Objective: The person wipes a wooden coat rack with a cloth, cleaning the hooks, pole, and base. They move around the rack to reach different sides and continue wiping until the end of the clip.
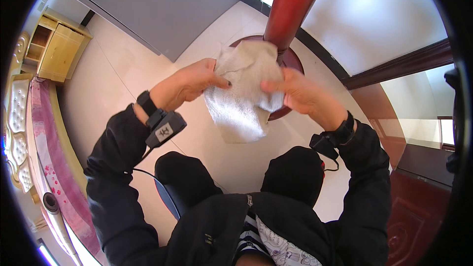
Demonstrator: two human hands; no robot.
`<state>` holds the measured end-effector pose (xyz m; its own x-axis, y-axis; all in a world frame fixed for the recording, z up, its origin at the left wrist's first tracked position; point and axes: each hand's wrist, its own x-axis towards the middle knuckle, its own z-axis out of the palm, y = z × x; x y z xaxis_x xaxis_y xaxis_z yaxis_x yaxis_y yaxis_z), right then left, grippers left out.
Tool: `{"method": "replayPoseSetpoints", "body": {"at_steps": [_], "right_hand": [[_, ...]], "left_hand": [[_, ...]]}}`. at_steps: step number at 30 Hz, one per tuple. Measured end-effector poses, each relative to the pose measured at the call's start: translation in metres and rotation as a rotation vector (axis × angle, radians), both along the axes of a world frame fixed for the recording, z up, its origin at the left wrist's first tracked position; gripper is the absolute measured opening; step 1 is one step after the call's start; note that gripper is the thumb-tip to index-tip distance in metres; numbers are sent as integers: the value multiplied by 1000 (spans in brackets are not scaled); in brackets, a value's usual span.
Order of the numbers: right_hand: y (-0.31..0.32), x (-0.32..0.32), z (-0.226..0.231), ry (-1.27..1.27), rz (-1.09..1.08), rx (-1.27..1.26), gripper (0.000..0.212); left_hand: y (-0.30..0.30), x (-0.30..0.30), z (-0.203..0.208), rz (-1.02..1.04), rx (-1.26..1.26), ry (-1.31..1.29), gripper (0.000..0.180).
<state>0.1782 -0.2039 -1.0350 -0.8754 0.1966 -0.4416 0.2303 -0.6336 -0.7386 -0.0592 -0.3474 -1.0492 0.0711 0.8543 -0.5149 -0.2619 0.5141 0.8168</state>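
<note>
A light grey-beige cloth (pixel 246 83) hangs between my two hands, its lower part lit by bright light. My left hand (pixel 189 83) grips the cloth's left edge, thumb on the near face and fingers behind it. On the other side, my right hand (pixel 305 93) pinches the cloth's right edge and is slightly blurred. Just beyond the cloth rises a dark red post (pixel 294 12) on a round dark red base (pixel 290 64). The cloth covers part of that base; whether it touches the post I cannot tell.
A grey panel (pixel 162 5) stands at the far left on the pale tiled floor (pixel 111 64). Left are a wooden cabinet (pixel 64 51) and a bed with a pink cover (pixel 51 152). At right are a glossy white panel (pixel 374 15) and dark red furniture (pixel 419 212).
</note>
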Motion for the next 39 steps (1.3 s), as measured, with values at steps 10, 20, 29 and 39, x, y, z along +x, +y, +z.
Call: {"method": "replayPoseSetpoints", "body": {"at_steps": [10,20,29,39], "right_hand": [[-4,-13,-64,-363,-199,1008,72],[16,37,-95,-177,-65,1551,48],[28,63,-100,292,-364,231,59],[84,-7,-29,694,-547,294,72]], "left_hand": [[9,22,-33,465,-133,293,56],[1,94,-27,166,14,-204,73],[12,146,-28,72,265,-522,66],[104,65,74,520,777,628,68]]}}
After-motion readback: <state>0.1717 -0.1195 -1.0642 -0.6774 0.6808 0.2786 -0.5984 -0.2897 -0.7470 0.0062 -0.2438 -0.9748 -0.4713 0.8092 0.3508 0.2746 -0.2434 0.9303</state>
